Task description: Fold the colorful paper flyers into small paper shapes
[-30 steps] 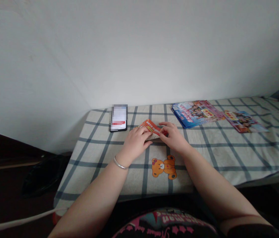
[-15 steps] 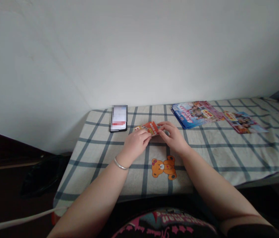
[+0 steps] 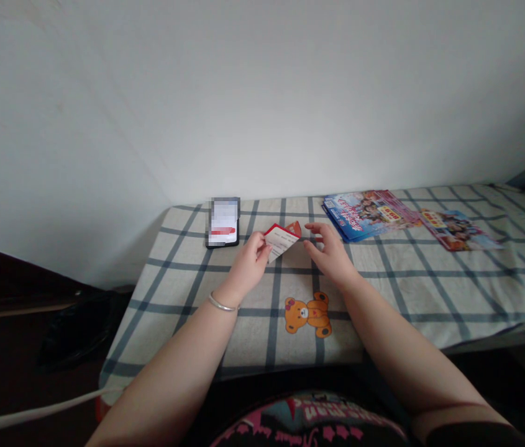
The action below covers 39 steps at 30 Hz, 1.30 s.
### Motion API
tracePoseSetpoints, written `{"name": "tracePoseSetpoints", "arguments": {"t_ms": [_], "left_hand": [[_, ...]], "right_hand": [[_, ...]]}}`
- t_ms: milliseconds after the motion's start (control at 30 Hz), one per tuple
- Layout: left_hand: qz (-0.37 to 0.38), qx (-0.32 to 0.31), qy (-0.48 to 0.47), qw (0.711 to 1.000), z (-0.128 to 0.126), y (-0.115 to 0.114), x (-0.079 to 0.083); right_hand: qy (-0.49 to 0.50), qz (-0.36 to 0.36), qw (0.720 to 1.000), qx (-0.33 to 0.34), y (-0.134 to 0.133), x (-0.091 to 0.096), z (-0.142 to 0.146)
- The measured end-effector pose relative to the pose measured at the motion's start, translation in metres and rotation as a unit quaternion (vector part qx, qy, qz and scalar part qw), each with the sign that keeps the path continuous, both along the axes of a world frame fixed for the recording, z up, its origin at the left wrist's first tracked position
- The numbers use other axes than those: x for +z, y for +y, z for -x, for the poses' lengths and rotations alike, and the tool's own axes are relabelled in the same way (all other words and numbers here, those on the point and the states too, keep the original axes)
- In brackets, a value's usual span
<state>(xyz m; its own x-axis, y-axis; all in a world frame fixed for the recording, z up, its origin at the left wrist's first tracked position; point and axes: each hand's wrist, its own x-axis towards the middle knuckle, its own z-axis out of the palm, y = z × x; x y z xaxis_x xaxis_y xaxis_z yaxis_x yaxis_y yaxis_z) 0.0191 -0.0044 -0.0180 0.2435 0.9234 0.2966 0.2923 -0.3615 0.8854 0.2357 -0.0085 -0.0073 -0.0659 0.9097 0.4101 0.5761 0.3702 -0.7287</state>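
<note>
A folded paper leaflet [image 3: 283, 241], with a white printed face and red edges, is raised a little above the checked tablecloth. My left hand [image 3: 251, 259] grips its left corner between thumb and fingers. Just off the leaflet's right end, my right hand [image 3: 328, 253] has its thumb and fingers apart with nothing between them. Part of the leaflet's orange-red side shows behind the white face. A stack of colourful flyers [image 3: 365, 214] lies right of my right hand, and another flyer [image 3: 461, 231] lies beyond it.
The checked tablecloth [image 3: 182, 282] covers a table set against a white wall [image 3: 262, 99]. A phone [image 3: 223, 223] with a lit, blurred screen lies at the back left. An orange bear picture [image 3: 309, 315] is at the front. A black bag [image 3: 80, 329] sits on the left, below the table.
The leaflet has turned from its orange-red face to its white printed face, held by my left hand. My right hand has let go and opened.
</note>
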Motion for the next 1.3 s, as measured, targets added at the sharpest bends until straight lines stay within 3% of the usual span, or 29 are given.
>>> {"name": "tracePoseSetpoints", "arguments": {"t_ms": [200, 433, 700, 900, 1067, 1300], "left_hand": [[0.053, -0.039, -0.114, 0.991, -0.005, 0.001, 0.002], [0.085, -0.036, -0.137, 0.986, -0.007, -0.001, 0.007], [0.090, -0.005, -0.141, 0.986, -0.005, -0.001, 0.009], [0.082, 0.015, -0.110, 0.990, -0.004, -0.002, 0.009], [0.021, 0.062, -0.082, 0.995, -0.003, -0.004, 0.009], [-0.032, 0.133, 0.076, 0.988, 0.002, -0.009, 0.012]], "right_hand": [[0.007, 0.013, 1.000, 0.013, 0.000, -0.002, -0.001], [0.011, 0.057, 0.997, 0.057, -0.003, 0.003, 0.001], [0.014, 0.075, 0.997, 0.027, 0.003, 0.003, 0.000], [0.043, 0.104, 0.994, -0.010, 0.005, -0.002, -0.002], [-0.028, 0.126, 0.990, -0.054, 0.004, 0.000, -0.006], [-0.119, 0.158, 0.978, -0.071, 0.006, 0.004, -0.008]]}}
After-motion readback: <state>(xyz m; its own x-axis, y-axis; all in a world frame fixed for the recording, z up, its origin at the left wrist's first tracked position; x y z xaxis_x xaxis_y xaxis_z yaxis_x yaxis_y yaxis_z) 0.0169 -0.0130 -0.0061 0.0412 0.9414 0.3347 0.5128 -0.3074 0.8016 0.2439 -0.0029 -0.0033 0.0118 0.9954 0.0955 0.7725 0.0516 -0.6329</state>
